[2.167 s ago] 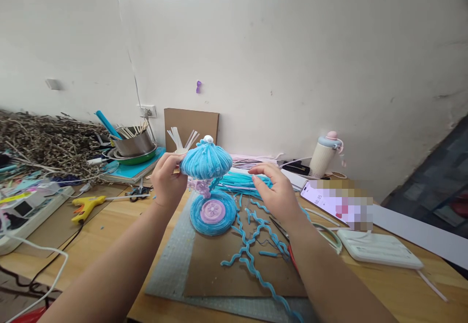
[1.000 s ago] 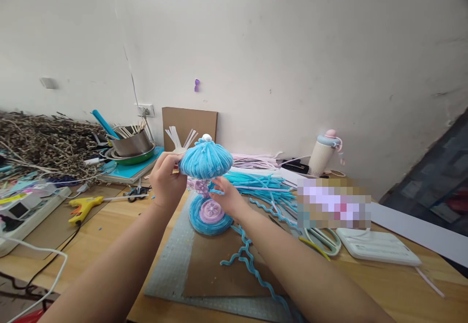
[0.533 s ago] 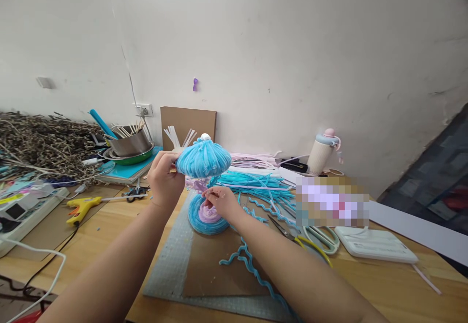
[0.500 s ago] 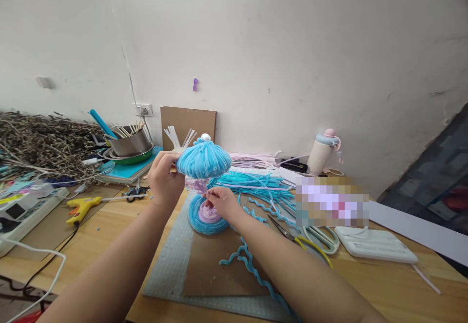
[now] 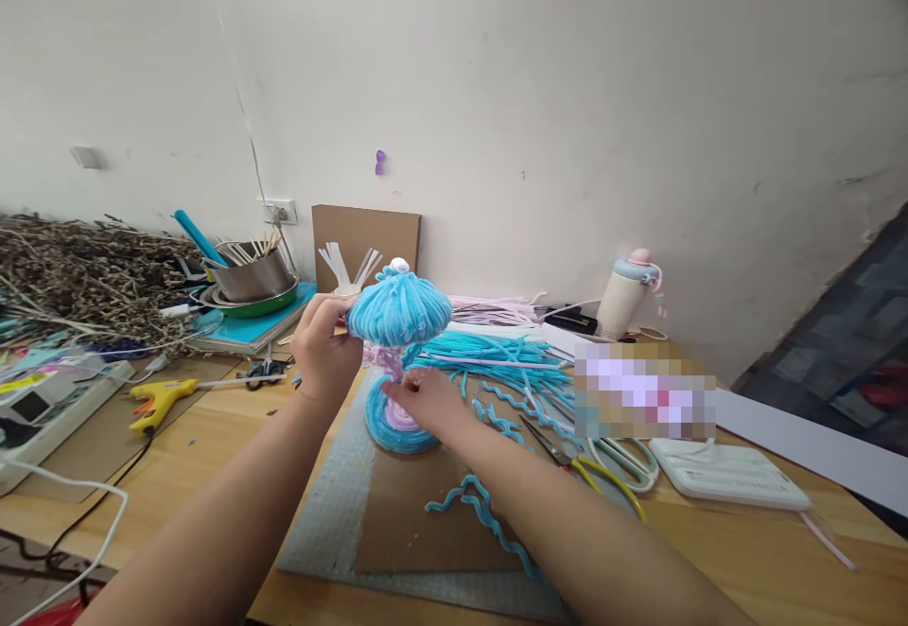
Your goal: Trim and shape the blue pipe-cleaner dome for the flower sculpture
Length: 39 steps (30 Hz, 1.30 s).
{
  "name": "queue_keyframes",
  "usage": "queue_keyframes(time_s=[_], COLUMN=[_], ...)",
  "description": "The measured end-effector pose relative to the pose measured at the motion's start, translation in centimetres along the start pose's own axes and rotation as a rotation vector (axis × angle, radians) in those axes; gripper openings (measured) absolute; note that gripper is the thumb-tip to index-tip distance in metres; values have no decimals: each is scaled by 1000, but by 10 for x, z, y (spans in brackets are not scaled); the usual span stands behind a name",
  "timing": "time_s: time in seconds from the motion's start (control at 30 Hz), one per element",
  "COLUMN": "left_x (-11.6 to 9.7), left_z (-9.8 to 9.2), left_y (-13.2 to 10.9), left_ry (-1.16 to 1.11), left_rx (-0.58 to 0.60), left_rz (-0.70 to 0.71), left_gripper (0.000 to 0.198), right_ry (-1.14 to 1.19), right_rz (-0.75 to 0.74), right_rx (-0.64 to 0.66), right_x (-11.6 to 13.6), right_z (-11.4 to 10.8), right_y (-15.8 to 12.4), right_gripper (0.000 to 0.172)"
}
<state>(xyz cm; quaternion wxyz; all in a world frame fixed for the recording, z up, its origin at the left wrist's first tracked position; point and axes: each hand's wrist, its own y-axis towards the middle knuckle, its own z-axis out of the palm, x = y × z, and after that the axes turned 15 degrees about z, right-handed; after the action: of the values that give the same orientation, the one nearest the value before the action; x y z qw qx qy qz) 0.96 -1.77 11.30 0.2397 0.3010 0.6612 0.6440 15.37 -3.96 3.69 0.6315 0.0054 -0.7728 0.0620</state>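
Observation:
A lamp-shaped craft piece made of fuzzy pipe cleaners stands in front of me. Its pleated blue top (image 5: 401, 309) carries a small white knob (image 5: 399, 266). Below it runs a twisted pink stem (image 5: 388, 361), down to a round coiled base (image 5: 387, 432) of blue with a pink centre. My left hand (image 5: 327, 347) is closed on the left rim of the blue top; its fingertips are partly hidden behind it. Low on the stem, just above the base, my right hand (image 5: 429, 401) is closed round the pink pipe cleaner, covering part of the base.
Beneath lie brown cardboard (image 5: 426, 522) and a grey cutting mat (image 5: 319, 531). Wavy blue strips (image 5: 489, 512), a blue pipe-cleaner pile (image 5: 497, 356) and yellow-handled scissors (image 5: 610, 484) are rightward. A yellow glue gun (image 5: 162, 401) lies left; a bottle (image 5: 624, 295) stands behind.
The blue top has shifted slightly right with my left hand. My right hand has turned, and its fingers have moved left across the stem's lower end.

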Motion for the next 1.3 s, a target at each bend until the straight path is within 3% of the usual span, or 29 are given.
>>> queue_keyframes(time_s=[0.1,0.23,0.37,0.47,0.73,1.0,1.3], left_x=[0,-1,-3,-4,-5,-4,-4], left_z=[0,1,3,3,2,2,2], left_y=[0,0,1,3,8,7,0], left_ry=[3,7,10,13,4,13,18], left_rx=[4,4,6,0,-17,-11,6], left_rz=[-7,-17,-22,-21,11,0,-16], left_gripper=[18,16,15,15,17,15,18], right_ry=[109,296,463,586,765,789,752], right_rz=[-42,-153,-186,-136,126,199,226], right_rx=[138,232,378,506,823,829,633], right_x=[6,14,16,13,9,6,14], right_z=[12,21,23,22,10,12,17], right_y=[-3,-3,-2,-4,-9,-8,-1], right_gripper=[18,42,36,29,37,20,23])
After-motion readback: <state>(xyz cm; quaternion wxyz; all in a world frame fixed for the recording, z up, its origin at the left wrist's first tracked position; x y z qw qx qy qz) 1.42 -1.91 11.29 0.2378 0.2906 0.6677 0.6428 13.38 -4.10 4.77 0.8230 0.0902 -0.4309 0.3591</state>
